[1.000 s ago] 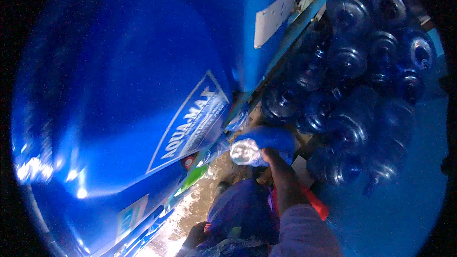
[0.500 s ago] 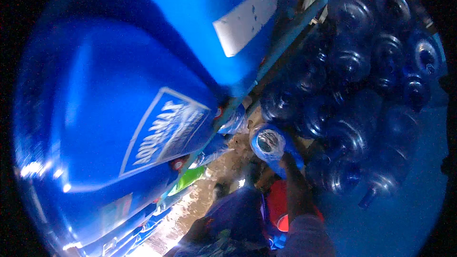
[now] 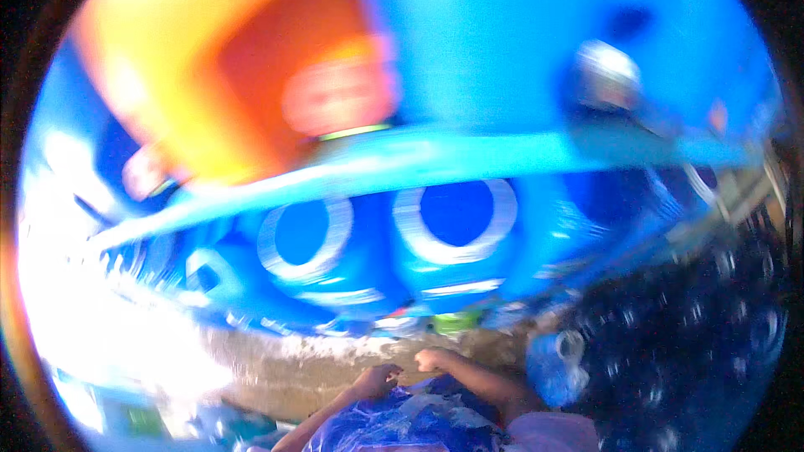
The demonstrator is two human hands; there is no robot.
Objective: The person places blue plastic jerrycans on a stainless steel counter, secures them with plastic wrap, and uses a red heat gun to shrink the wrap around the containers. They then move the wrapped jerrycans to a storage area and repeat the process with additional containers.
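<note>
Motion blur softens this view. Close in front of my body, at the bottom centre, my left hand [image 3: 378, 381] has its fingers loosely extended, with nothing visible in them. Just right of it and slightly higher, my right hand [image 3: 430, 359] is curled closed; I see nothing in it. The two hands are a short gap apart, above my blue patterned clothing [image 3: 402, 423]. A blue jug [image 3: 553, 377] with a pale round rim stands to the right, apart from my right hand.
A light-blue rack beam [image 3: 435, 159] crosses the view. Above it are an orange container [image 3: 167, 42] and a large blue tank [image 3: 519, 42]; below lie blue containers with white rings [image 3: 394, 219]. Dark bottles [image 3: 687, 335] crowd the right. Brown ground [image 3: 293, 368] shows between; glare fills the left.
My view has swung left toward the rack. My right hand has let go of the plastic-wrapped blue jug and come in front of my body. My left hand is now plainly visible.
</note>
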